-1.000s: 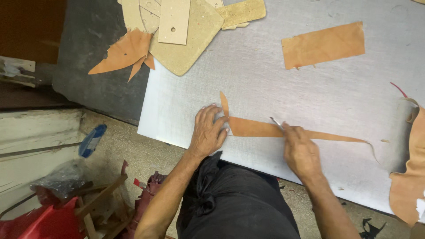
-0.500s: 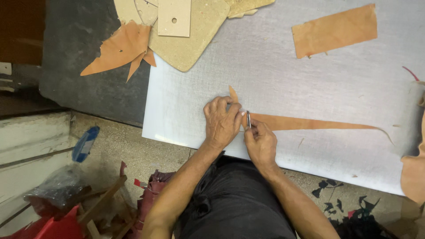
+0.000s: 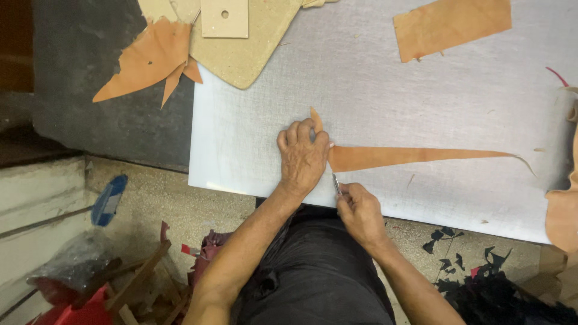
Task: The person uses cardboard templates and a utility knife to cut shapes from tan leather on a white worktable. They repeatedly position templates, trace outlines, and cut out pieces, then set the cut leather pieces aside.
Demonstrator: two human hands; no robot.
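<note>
Few packages show, and no signs or screens. On the floor at far left lies a flattened blue package (image 3: 109,200) with a pale panel on its face, oval in outline. Nearer, at the lower left corner, sits a crumpled clear plastic bag (image 3: 72,265) among red scraps; its contents cannot be told.

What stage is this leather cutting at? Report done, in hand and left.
Done: a long tapering tan leather strip lies free on the white cutting board, with a cut rectangular tan piece farther up. In hand: the left hand pins the strip's wide end; the right hand holds a thin metal blade there. Left: the wide end, apparently still untrimmed.
</note>
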